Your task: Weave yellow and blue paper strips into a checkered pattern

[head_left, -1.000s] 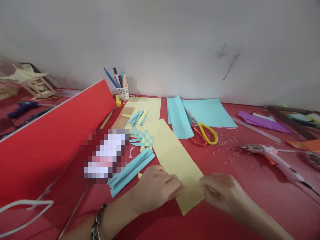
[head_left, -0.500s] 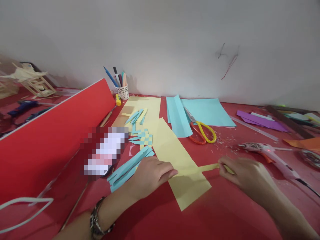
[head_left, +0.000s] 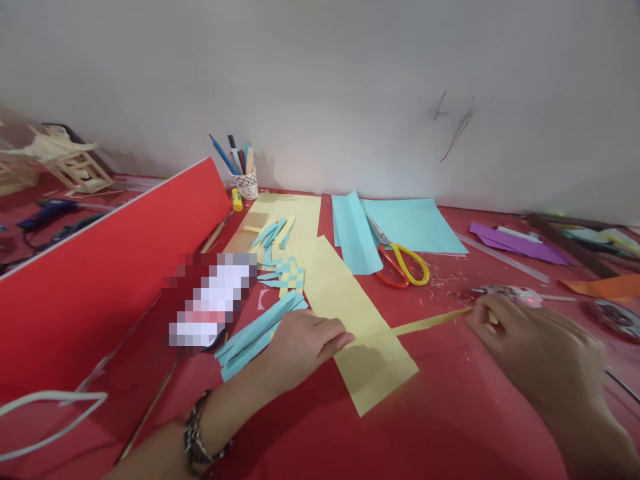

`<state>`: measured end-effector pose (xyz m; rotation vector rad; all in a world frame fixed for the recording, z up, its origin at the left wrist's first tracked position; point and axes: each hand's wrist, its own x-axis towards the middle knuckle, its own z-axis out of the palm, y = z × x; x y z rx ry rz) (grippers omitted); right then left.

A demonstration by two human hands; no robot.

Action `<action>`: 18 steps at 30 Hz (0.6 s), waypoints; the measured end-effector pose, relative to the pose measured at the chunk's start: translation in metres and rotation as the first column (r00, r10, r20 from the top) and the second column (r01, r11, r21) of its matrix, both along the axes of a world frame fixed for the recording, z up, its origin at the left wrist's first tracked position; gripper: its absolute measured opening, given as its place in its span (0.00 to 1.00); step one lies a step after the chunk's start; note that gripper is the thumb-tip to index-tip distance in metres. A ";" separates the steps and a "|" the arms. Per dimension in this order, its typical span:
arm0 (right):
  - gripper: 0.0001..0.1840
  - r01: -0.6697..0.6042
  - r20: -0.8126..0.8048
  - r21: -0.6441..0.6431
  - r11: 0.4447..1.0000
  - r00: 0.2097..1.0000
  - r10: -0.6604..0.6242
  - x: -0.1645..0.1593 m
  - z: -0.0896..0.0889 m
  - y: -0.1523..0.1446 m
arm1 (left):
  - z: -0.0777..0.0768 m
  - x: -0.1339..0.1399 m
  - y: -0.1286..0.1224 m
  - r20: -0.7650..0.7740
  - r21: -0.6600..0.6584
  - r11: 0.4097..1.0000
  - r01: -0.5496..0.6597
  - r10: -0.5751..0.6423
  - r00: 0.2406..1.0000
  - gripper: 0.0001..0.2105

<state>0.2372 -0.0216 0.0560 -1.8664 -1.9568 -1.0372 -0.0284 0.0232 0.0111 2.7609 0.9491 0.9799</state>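
Note:
A narrow yellow paper strip (head_left: 430, 323) stretches between my hands above the red table. My left hand (head_left: 305, 347) pinches its left end. At the right, my right hand (head_left: 525, 340) is closed around the other end, and a bit of the strip shows between its fingers. Beneath the strip lies a wide yellow paper sheet (head_left: 345, 287). Folded blue paper strips (head_left: 255, 337) rest beside my left wrist. Just beyond them is a small woven blue-and-yellow paper piece (head_left: 290, 275), with loose short strips (head_left: 273, 233) farther back.
Scissors (head_left: 403, 260) lie against folded blue paper (head_left: 357, 233). A glue gun (head_left: 515, 293) is partly hidden behind my right hand. To the left are a blurred phone (head_left: 215, 303) and a red board (head_left: 115, 267) standing on edge. A pen cup (head_left: 245, 183) stands by the wall.
My right hand has moved right and slightly up, and a longer stretch of the yellow strip now shows between my hands. My left hand stays almost in place, still pinching.

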 end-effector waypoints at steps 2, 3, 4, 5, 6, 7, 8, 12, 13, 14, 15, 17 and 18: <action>0.13 0.021 0.006 0.006 1.000 1.000 -0.021 0.001 0.002 -0.001 | -0.001 0.000 -0.001 -0.001 -0.013 1.000 0.002 -0.002 1.000 0.25; 0.13 0.022 0.015 0.018 1.000 1.000 -0.022 0.000 0.003 -0.001 | -0.002 0.000 -0.001 -0.004 -0.018 1.000 -0.002 0.002 1.000 0.25; 0.13 0.008 0.025 0.033 0.999 1.000 -0.008 0.000 0.003 -0.001 | -0.003 0.001 -0.001 -0.005 -0.020 1.000 -0.007 0.007 1.000 0.25; 0.13 -0.003 0.025 0.056 0.998 1.000 0.002 -0.001 0.004 -0.001 | -0.003 0.001 -0.001 -0.008 -0.020 1.000 -0.011 0.010 1.000 0.25; 0.13 -0.003 0.015 0.084 0.996 1.000 0.002 -0.001 0.004 -0.002 | -0.003 0.001 -0.001 -0.013 -0.020 1.000 -0.014 0.014 1.000 0.25; 0.14 0.005 -0.004 0.107 0.994 1.000 -0.005 -0.001 0.005 -0.003 | -0.003 0.001 -0.001 -0.015 -0.018 1.000 -0.020 0.020 1.000 0.25; 0.14 0.017 -0.024 0.120 0.993 1.000 -0.015 0.000 0.006 -0.004 | -0.004 0.001 0.000 -0.016 -0.016 0.999 -0.031 0.031 0.999 0.26; 0.11 0.071 -0.103 0.168 0.983 0.993 -0.054 0.005 0.013 -0.009 | -0.006 0.000 0.002 -0.018 -0.042 0.993 -0.109 0.108 0.994 0.24; 0.10 0.040 -0.117 0.192 0.980 0.993 -0.018 0.004 0.014 -0.010 | -0.006 0.000 0.002 -0.019 -0.057 0.992 -0.115 0.114 0.993 0.23; 0.09 -0.020 -0.119 0.215 0.976 0.992 0.046 0.001 0.013 -0.010 | -0.006 0.000 0.002 -0.020 -0.070 0.991 -0.110 0.109 0.994 0.23; 0.08 -0.116 -0.114 0.229 0.967 0.983 0.144 -0.005 0.012 -0.010 | -0.006 0.001 0.001 -0.025 -0.079 0.992 -0.098 0.097 0.995 0.23; 0.08 -0.363 -0.058 0.139 0.921 0.926 0.373 -0.023 0.004 -0.009 | -0.006 0.002 -0.002 -0.037 -0.080 0.995 -0.058 0.055 0.998 0.23; 0.09 -0.475 -0.071 0.077 0.876 0.874 0.480 -0.034 -0.002 -0.008 | -0.006 0.003 -0.004 -0.041 -0.075 0.997 -0.034 0.031 0.999 0.23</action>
